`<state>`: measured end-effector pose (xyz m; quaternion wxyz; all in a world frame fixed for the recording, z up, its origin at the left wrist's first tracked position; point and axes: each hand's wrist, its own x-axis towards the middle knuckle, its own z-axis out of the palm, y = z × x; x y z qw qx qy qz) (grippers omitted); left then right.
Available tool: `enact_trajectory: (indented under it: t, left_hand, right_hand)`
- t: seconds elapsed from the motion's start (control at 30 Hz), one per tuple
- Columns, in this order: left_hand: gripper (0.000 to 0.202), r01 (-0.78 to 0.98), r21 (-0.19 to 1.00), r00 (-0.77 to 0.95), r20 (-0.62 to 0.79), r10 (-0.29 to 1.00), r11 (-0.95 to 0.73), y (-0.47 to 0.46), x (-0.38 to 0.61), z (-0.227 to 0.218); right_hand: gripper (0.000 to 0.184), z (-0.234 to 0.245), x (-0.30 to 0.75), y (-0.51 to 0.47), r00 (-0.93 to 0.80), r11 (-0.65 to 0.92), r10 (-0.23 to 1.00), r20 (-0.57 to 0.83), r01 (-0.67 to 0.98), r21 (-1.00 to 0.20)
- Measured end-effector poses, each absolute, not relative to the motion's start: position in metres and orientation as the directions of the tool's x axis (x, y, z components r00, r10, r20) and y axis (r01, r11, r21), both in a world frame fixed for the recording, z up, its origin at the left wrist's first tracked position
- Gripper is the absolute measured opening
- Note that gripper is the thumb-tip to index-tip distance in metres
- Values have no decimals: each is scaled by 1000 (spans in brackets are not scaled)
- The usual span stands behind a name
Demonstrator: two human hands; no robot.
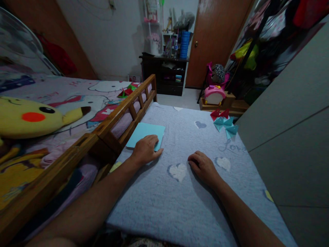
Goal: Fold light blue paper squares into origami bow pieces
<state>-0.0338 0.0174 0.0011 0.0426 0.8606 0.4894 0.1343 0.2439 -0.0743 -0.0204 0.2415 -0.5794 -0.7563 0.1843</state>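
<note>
Red and turquoise folded-paper shapes (221, 124) are already set far right, while the flat, square light-blue paper stack (146, 131) at left is seen unfolded — covered by the relaxed left hand (146, 150), the loosely curled, seemingly empty right hand (204, 166) being rested apart.

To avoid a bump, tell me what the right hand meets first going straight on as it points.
The right hand would probably first meet the right edge of the turquoise paper across the cloth, though the left hand, close to that line, could come first.
</note>
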Motion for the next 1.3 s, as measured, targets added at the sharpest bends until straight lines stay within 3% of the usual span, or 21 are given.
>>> enact_trajectory:
  t: [0.17,0.37,0.53,0.67,0.7,0.83,1.03,1.13,1.3]
  left_hand:
    - [12,885,165,406,186,895,-436,13,-26,7]
    - [38,860,158,454,193,870,-485,13,-21,3]
    - [35,777,330,454,298,840,-536,16,-18,-9]
    - [34,721,464,365,377,851,-515,19,-21,-7]
    - [35,714,489,339,385,858,-501,20,-22,-5]
    - [39,676,583,234,410,882,-451,21,-28,-1]
    - [39,628,627,169,468,867,-460,18,-32,2]
    - [39,642,624,169,452,876,-446,16,-32,3]
    - [36,606,623,194,487,852,-494,16,-31,2]
  right_hand:
    - [14,-19,244,-74,-214,261,965,149,789,-557]
    - [13,-23,242,-75,-203,253,967,152,797,-549]
    - [13,-16,241,-69,-213,223,974,74,847,-483]
    - [10,2,232,-55,-364,315,931,-42,853,-416]
    - [12,7,227,-51,-399,354,916,-38,851,-387]
    - [48,14,190,-35,-473,462,878,71,801,-382]
    - [85,3,138,-7,-474,474,873,112,776,-416]
    - [89,-6,128,4,-480,463,874,77,775,-430]
    - [74,-15,125,5,-469,472,876,113,784,-404]
